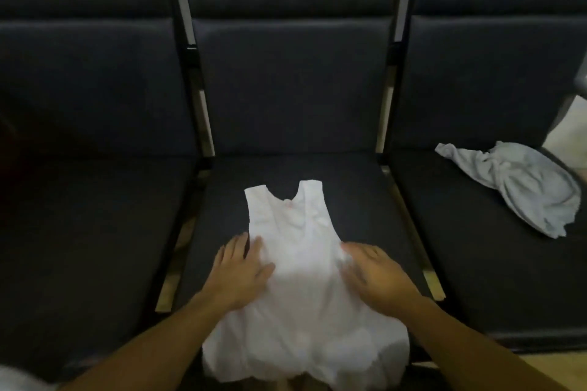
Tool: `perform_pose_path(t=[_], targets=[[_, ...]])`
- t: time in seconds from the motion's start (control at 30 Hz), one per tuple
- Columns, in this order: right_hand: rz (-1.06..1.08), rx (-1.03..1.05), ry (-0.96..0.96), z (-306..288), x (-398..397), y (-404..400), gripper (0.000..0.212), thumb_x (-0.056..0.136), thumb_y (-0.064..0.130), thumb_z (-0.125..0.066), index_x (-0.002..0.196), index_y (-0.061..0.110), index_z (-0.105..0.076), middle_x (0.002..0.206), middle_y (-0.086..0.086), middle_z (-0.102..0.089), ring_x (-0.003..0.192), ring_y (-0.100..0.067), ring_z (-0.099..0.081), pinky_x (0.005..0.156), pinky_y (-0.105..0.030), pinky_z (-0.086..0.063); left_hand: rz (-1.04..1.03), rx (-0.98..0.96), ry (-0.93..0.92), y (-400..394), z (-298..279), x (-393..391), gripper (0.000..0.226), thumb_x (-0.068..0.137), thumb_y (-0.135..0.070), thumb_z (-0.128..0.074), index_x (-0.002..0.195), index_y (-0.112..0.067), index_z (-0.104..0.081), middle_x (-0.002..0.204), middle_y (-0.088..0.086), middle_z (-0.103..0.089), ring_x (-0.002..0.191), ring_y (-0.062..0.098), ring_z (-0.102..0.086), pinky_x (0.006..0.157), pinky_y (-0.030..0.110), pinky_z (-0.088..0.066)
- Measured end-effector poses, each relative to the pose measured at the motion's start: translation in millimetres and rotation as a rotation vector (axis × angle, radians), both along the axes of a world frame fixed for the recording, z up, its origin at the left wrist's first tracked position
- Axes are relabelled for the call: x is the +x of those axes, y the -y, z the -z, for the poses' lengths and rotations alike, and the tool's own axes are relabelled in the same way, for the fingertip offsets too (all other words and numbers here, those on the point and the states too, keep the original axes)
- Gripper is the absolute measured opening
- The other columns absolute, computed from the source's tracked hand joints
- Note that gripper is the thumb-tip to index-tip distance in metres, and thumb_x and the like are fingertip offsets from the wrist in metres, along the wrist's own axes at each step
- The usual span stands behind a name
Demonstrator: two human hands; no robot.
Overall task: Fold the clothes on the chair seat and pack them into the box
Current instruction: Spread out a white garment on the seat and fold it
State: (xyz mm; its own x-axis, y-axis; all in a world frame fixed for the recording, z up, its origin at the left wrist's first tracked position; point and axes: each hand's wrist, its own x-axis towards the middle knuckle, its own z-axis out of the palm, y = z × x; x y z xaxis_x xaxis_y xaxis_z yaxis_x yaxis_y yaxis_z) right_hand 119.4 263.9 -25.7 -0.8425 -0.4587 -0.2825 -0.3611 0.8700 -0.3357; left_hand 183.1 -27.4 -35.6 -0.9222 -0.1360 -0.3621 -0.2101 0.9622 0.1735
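- We see a dark padded seat [89, 225] on the left of the row, with its backrest [85, 79] behind it.
- We see metal frame bars [198, 95] running between the neighbouring seats.
- We see a strip of pale floor [552, 368] at the lower right corner.
- We see a blurred whitish patch [19, 381] at the lower left edge; what it is we cannot tell.

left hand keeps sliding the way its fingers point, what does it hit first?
Nothing solid, probably. The left hand lies flat on the white dress, fingers pointing up toward the chair back. Ahead: more dress, then bare middle seat, then the backrest.
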Motion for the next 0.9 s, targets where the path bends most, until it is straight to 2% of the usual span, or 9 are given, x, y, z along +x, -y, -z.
perform_pose_path(t=[0.07, 0.1, 0.17, 0.27, 0.47, 0.7, 0.77, 0.83, 0.9], targets=[[-0.060, 0.116, -0.093, 29, -1, 13, 0.079, 0.089, 0.073, 0.005, 0.160, 0.038, -0.006, 0.169, 0.009, -0.004, 0.155, -0.017, 0.000, 0.124, -0.039, 0.003, 0.048, -0.097, -0.067, 1, 25, -2, 0.083, 0.092, -0.074, 0.006, 0.162, -0.031, 0.013, 0.171, 0.005, 0.013, 0.158, 0.022, 0.014, 0.128, 0.046, 0.007], [-0.055, 0.136, -0.161, 40, -6, 15, 0.079, 0.090, 0.072, 0.009, 0.160, 0.037, -0.004, 0.169, 0.009, -0.002, 0.155, -0.016, 0.004, 0.124, -0.041, 0.007, 0.057, -0.095, -0.113, 5, 31, -6, 0.088, 0.085, -0.076, 0.015, 0.161, -0.032, 0.016, 0.171, 0.003, 0.015, 0.157, 0.019, 0.017, 0.127, 0.044, 0.010], [-0.017, 0.114, -0.250, 47, -28, 14, 0.075, 0.095, 0.068, 0.004, 0.161, 0.035, -0.005, 0.169, 0.009, -0.003, 0.155, -0.014, 0.004, 0.123, -0.043, 0.006, 0.072, -0.082, -0.177, 18, 36, -26, 0.090, 0.081, -0.076, 0.019, 0.160, -0.033, 0.017, 0.171, -0.002, 0.015, 0.156, 0.014, 0.018, 0.127, 0.042, 0.012], [0.000, 0.133, -0.275, 55, -68, 17, 0.073, 0.095, 0.066, -0.002, 0.161, 0.034, 0.000, 0.168, 0.012, 0.005, 0.154, -0.011, 0.011, 0.123, -0.041, 0.011, 0.101, -0.106, -0.228, 44, 44, -65, 0.084, 0.089, -0.075, 0.011, 0.162, -0.034, 0.011, 0.172, -0.004, 0.011, 0.156, 0.011, 0.016, 0.128, 0.042, 0.009], [0.039, 0.128, -0.289, 62, -128, 32, 0.069, 0.098, 0.066, -0.014, 0.160, 0.038, -0.004, 0.169, 0.013, 0.001, 0.154, -0.010, 0.008, 0.125, -0.043, 0.009, 0.116, -0.132, -0.245, 70, 54, -138, 0.081, 0.094, -0.077, 0.001, 0.162, -0.034, 0.010, 0.172, -0.005, 0.002, 0.157, 0.013, 0.011, 0.128, 0.046, 0.006], [0.097, 0.157, -0.294, 66, -187, 49, 0.072, 0.097, 0.071, -0.012, 0.160, 0.038, 0.001, 0.168, 0.011, 0.007, 0.154, -0.014, 0.011, 0.123, -0.046, 0.012, 0.110, -0.148, -0.256, 76, 53, -197, 0.090, 0.087, -0.080, 0.001, 0.163, -0.031, 0.001, 0.170, -0.004, -0.011, 0.158, 0.016, 0.000, 0.128, 0.048, 0.002], [0.100, 0.161, -0.290, 65, -195, 52, 0.078, 0.092, 0.078, -0.010, 0.159, 0.039, 0.000, 0.168, 0.011, 0.004, 0.154, -0.015, 0.008, 0.123, -0.047, 0.012, 0.087, -0.094, -0.279, 75, 50, -204, 0.092, 0.086, -0.083, -0.009, 0.163, -0.031, -0.005, 0.168, -0.004, -0.019, 0.155, 0.018, -0.010, 0.128, 0.048, -0.001], [0.100, 0.133, -0.259, 60, -196, 53, 0.085, 0.085, 0.084, -0.004, 0.158, 0.041, -0.008, 0.168, 0.012, -0.003, 0.154, -0.016, 0.002, 0.123, -0.047, 0.009, -0.028, 0.052, -0.302, 73, 44, -210, 0.089, 0.090, -0.081, -0.028, 0.162, -0.031, -0.011, 0.164, -0.006, -0.027, 0.153, 0.020, -0.018, 0.127, 0.048, -0.005], [0.192, 0.060, -0.227, 47, -202, 58, 0.084, 0.082, 0.084, -0.004, 0.151, 0.044, -0.031, 0.161, 0.011, -0.022, 0.149, -0.018, -0.012, 0.122, -0.046, -0.002, -0.235, 0.217, -0.387, 70, 34, -229, 0.076, 0.096, -0.069, -0.042, 0.158, -0.027, -0.029, 0.155, -0.005, -0.044, 0.149, 0.022, -0.028, 0.124, 0.051, -0.012]])
